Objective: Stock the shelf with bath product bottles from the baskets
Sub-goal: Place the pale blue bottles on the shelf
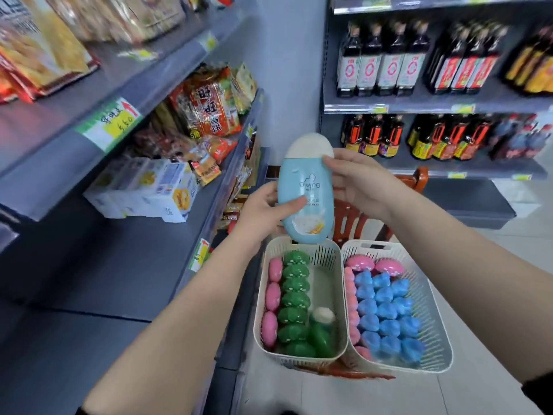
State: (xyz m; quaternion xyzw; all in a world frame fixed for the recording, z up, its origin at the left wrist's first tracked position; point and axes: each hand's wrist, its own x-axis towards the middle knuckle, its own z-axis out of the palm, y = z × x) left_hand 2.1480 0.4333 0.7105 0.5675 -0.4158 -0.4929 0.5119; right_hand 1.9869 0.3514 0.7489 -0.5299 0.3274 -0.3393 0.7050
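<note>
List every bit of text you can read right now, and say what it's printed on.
"旺旺": red snack bag on the left shelf.
Handwritten price tag, red arrow: digits unclear.
Blue bottle, held by left hand and right hand: logo illegible.
Sauce bottles, juice cartons: blurred.

Pale blue oval plastic bottle with white cap: smooth, satin sheen. Two cream slotted plastic baskets: matt, ribbed walls. Pink, green and blue bottle caps inside: glossy moulded plastic. Grey shelf boards: matt painted metal. Snack packets: shiny crinkled film. Dark sauce bottles: glossy, paper-labelled. Reddish-brown chair: varnished wood.
</note>
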